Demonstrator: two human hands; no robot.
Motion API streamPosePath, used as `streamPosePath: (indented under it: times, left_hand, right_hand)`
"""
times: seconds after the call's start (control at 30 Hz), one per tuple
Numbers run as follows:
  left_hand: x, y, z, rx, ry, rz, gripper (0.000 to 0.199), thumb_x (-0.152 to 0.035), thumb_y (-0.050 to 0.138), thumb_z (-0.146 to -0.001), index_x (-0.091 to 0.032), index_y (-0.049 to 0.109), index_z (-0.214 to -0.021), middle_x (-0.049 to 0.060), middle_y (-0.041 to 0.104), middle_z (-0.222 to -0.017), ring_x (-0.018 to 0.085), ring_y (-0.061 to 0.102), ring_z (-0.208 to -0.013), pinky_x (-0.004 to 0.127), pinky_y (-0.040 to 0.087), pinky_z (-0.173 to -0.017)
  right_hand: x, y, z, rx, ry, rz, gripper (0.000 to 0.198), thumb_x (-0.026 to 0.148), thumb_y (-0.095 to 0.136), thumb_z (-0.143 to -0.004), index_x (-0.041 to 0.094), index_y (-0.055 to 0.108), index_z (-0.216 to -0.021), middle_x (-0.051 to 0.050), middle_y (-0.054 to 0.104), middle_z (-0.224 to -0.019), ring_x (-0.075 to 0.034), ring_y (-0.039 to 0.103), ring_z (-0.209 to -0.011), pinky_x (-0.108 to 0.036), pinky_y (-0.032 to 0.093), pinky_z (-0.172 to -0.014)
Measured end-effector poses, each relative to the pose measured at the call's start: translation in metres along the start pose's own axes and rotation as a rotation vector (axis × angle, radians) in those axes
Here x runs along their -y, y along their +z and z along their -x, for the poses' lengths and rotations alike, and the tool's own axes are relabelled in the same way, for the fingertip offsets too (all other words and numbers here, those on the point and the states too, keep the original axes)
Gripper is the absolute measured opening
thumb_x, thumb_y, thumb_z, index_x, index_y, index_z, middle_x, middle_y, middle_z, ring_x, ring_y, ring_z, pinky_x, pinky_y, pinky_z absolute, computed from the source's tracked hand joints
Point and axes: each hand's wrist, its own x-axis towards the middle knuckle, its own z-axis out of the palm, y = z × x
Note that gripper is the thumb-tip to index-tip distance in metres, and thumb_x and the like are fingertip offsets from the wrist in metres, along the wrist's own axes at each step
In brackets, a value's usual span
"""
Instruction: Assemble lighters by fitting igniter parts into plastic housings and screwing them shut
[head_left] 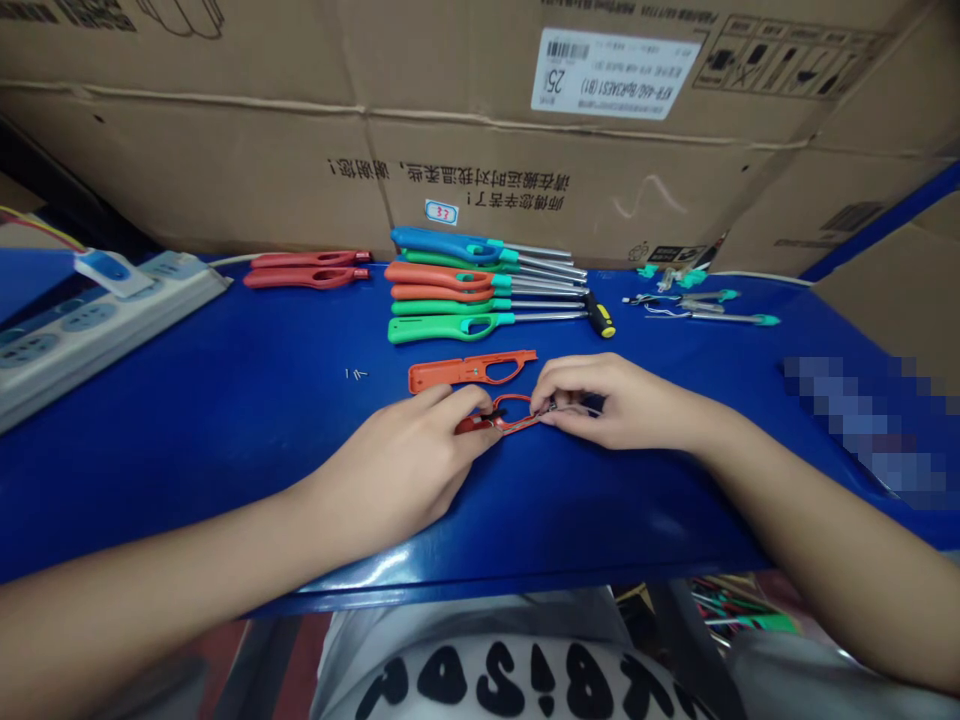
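The red-orange shell (519,427) lies lengthwise between your left hand (424,450), pinching it, and your right hand (619,400), fingers bunched, hold unclear.

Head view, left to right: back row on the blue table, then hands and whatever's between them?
Back: white power strip → two red handles → pile of stick lighters → screwdriver → loose teal-tipped parts.

Front: left hand → red-orange handle piece → right hand.
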Motion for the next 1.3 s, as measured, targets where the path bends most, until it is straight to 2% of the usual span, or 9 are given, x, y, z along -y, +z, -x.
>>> streamPosePath:
  times: [0.13, 0.27, 0.4, 0.47, 0.6, 0.77, 0.87, 1.03, 1.3]
  left_hand:
    - [0.002, 0.001, -0.001, -0.022, 0.015, 0.021, 0.034, -0.013, 0.048, -0.098, -0.018, 0.068, -0.125, 0.011, 0.063, -0.116, 0.028, 0.065, -0.105, 0.043, 0.061, -0.084]
    - [0.003, 0.001, -0.002, -0.028, 0.018, 0.041, 0.032, -0.012, 0.049, -0.098, -0.018, 0.068, -0.123, 0.01, 0.063, -0.119, 0.027, 0.064, -0.107, 0.043, 0.06, -0.087]
    - [0.002, 0.001, -0.002, -0.016, 0.011, 0.046, 0.029, -0.012, 0.049, -0.097, -0.017, 0.068, -0.12, 0.01, 0.064, -0.119, 0.027, 0.064, -0.105, 0.043, 0.06, -0.087]
    - [0.002, 0.001, -0.002, -0.014, 0.008, 0.053, 0.028, -0.012, 0.049, -0.097, -0.016, 0.066, -0.118, 0.01, 0.064, -0.118, 0.027, 0.064, -0.105, 0.043, 0.059, -0.087]
    - [0.002, 0.001, -0.004, -0.006, -0.009, 0.089, 0.024, -0.012, 0.049, -0.097, -0.015, 0.064, -0.116, 0.01, 0.063, -0.116, 0.026, 0.064, -0.106, 0.042, 0.058, -0.089]
    - [0.003, 0.0, -0.005, 0.018, -0.015, 0.133, 0.023, -0.013, 0.046, -0.099, -0.015, 0.061, -0.116, 0.01, 0.061, -0.118, 0.027, 0.061, -0.107, 0.043, 0.056, -0.092]
    - [0.003, 0.0, -0.005, 0.023, -0.022, 0.148, 0.023, -0.012, 0.046, -0.098, -0.016, 0.061, -0.115, 0.01, 0.061, -0.119, 0.026, 0.061, -0.107, 0.043, 0.056, -0.093]
    - [0.003, 0.001, -0.005, 0.023, -0.031, 0.172, 0.023, -0.011, 0.047, -0.097, -0.016, 0.06, -0.115, 0.01, 0.06, -0.118, 0.026, 0.06, -0.108, 0.042, 0.055, -0.093]
    - [0.004, 0.001, -0.005, 0.025, -0.033, 0.195, 0.023, -0.012, 0.046, -0.098, -0.017, 0.06, -0.116, 0.009, 0.061, -0.118, 0.025, 0.059, -0.11, 0.042, 0.054, -0.095]
  right_hand:
    - [-0.004, -0.001, 0.0, -0.015, 0.035, -0.018, 0.013, 0.021, 0.07, -0.088, 0.017, 0.066, -0.1, -0.004, 0.053, -0.105, -0.006, 0.048, -0.064, -0.023, 0.047, -0.063]
    - [-0.002, -0.005, 0.003, 0.067, 0.036, -0.006, 0.016, 0.021, 0.07, -0.088, 0.019, 0.066, -0.103, -0.004, 0.052, -0.105, -0.009, 0.051, -0.073, -0.024, 0.049, -0.068]
    - [0.003, -0.011, 0.008, 0.119, 0.041, 0.004, 0.037, 0.022, 0.074, -0.082, 0.02, 0.06, -0.116, -0.005, 0.053, -0.111, -0.013, 0.053, -0.083, -0.026, 0.051, -0.074]
    - [0.005, -0.012, 0.009, 0.122, 0.026, 0.011, 0.041, 0.019, 0.073, -0.081, 0.02, 0.059, -0.119, -0.005, 0.053, -0.112, -0.014, 0.053, -0.085, -0.027, 0.051, -0.074]
    - [0.003, -0.011, 0.007, 0.094, 0.003, 0.051, 0.025, 0.01, 0.06, -0.088, 0.02, 0.065, -0.11, -0.006, 0.056, -0.11, -0.013, 0.055, -0.084, -0.025, 0.049, -0.074]
    - [-0.003, -0.005, 0.001, 0.048, -0.025, 0.096, 0.011, 0.02, 0.057, -0.097, 0.018, 0.068, -0.099, -0.007, 0.059, -0.104, -0.016, 0.059, -0.094, -0.027, 0.048, -0.08]
    - [-0.004, -0.003, 0.0, 0.024, -0.022, 0.087, 0.01, 0.022, 0.061, -0.097, 0.017, 0.069, -0.097, -0.007, 0.061, -0.101, -0.015, 0.059, -0.088, -0.026, 0.047, -0.075]
    - [-0.005, 0.0, -0.002, -0.018, 0.066, 0.032, 0.004, 0.02, 0.069, -0.09, 0.016, 0.067, -0.091, -0.004, 0.061, -0.094, -0.012, 0.053, -0.073, -0.024, 0.041, -0.063]
    - [-0.003, 0.001, -0.002, -0.017, 0.142, 0.022, 0.009, 0.025, 0.07, -0.089, 0.017, 0.065, -0.091, -0.002, 0.06, -0.089, -0.012, 0.044, -0.068, -0.026, 0.037, -0.063]
